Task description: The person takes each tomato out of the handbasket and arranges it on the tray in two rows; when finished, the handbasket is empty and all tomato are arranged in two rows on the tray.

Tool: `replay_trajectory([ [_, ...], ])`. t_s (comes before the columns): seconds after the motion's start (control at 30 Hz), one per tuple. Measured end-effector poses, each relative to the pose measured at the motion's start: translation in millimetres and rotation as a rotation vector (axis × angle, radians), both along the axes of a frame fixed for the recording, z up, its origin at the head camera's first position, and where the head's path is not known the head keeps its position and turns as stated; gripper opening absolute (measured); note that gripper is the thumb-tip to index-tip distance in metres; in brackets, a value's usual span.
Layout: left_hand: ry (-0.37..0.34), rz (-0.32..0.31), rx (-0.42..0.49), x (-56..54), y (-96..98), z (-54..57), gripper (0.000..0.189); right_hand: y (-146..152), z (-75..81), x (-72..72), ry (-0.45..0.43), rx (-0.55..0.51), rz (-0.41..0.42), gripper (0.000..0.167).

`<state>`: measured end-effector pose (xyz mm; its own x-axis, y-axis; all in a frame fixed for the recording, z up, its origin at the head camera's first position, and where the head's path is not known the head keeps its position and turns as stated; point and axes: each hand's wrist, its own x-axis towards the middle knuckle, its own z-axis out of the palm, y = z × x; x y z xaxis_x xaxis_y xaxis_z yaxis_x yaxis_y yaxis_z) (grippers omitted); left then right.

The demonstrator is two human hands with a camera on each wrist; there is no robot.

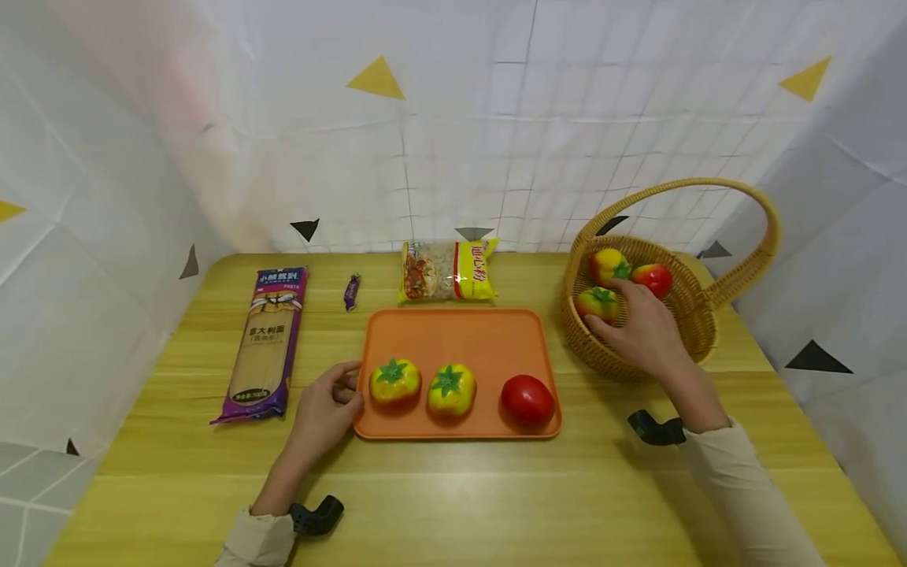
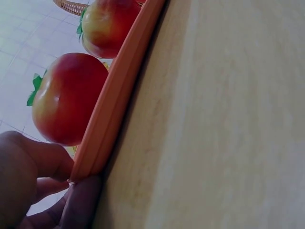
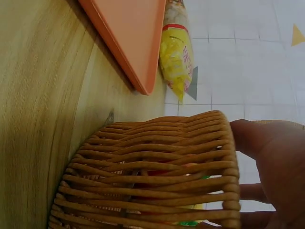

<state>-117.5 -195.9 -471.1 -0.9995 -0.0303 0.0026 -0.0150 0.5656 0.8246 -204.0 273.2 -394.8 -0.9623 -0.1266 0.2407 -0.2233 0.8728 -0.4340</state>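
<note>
My left hand [image 1: 327, 409] pinches the left rim of an orange tray [image 1: 453, 331]; in the left wrist view fingers and thumb meet at the tray's edge. On the tray are two yellow-red fruits with green star-shaped leaves, a left fruit [image 1: 394, 383] and a middle fruit [image 1: 451, 390], plus a plain red fruit [image 1: 527, 399] at the right. My right hand [image 1: 646, 329] reaches over the near rim of a wicker basket [image 1: 602, 354]. Its thumb and fingers span the nearest leafy fruit [image 1: 597, 304]; I cannot tell whether they grip it. Behind lie a yellow-red fruit [image 1: 611, 265] and a red fruit [image 1: 653, 279].
A purple pasta packet [image 1: 265, 342] lies at the left, beside a small purple-wrapped candy [image 1: 352, 292]. Behind the tray lies a yellow-and-clear food bag [image 1: 449, 271]. The basket's tall handle [image 1: 768, 228] arches up at the right. A white patterned backdrop stands behind the wooden table [image 1: 453, 504].
</note>
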Motion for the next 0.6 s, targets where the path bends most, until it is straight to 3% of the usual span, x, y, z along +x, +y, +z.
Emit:
replay_trajectory([
  [0.6, 0.003, 0.001, -0.006, 0.2, 1.2, -0.2, 0.050, 3, -10.6, -20.7, -0.108, 0.032, -0.011, 0.078],
])
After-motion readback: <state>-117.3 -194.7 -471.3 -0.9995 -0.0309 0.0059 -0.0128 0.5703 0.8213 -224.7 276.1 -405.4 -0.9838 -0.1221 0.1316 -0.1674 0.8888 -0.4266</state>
